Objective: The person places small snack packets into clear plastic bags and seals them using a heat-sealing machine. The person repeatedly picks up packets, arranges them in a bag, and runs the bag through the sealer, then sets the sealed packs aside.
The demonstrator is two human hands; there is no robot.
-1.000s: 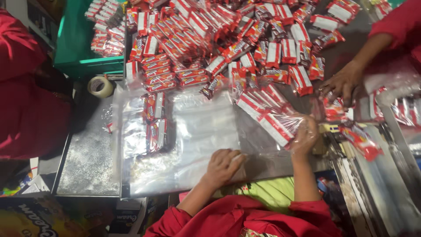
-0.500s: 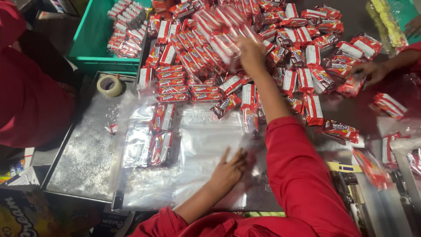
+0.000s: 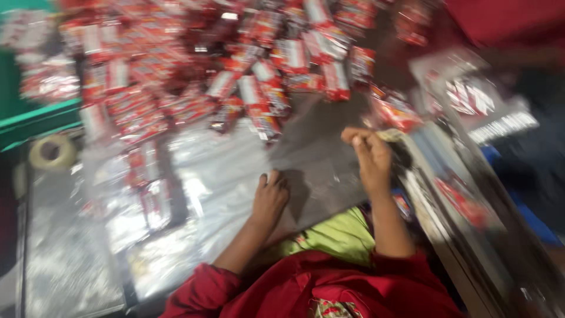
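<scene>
The head view is smeared by motion, so edges and small details are hard to make out. The left hand (image 3: pixel 269 199) lies knuckles up, fingers curled under, pressing on a stack of clear, flat plastic bags (image 3: pixel 194 194) spread over the bench (image 3: pixel 65 277); its grip looks loosely closed, and whether anything is caught under the fingers cannot be told. The right hand (image 3: pixel 369 154) sits near the bags' right edge with fingers bunched in a pinch; the blur hides whether it has hold of a bag corner or of something small. Beyond both hands, well apart from the left and nearer to the right, a heap of red-and-white wrapped snack bars (image 3: pixel 259 82) covers the far bench, its upper part cut off by the frame. A few wrappers (image 3: pixel 147 188) lie on the plastic left of the left hand. A roll of pale tape (image 3: pixel 53 152) rests beside a green plastic crate (image 3: pixel 35 121), itself cut off at the left edge.
</scene>
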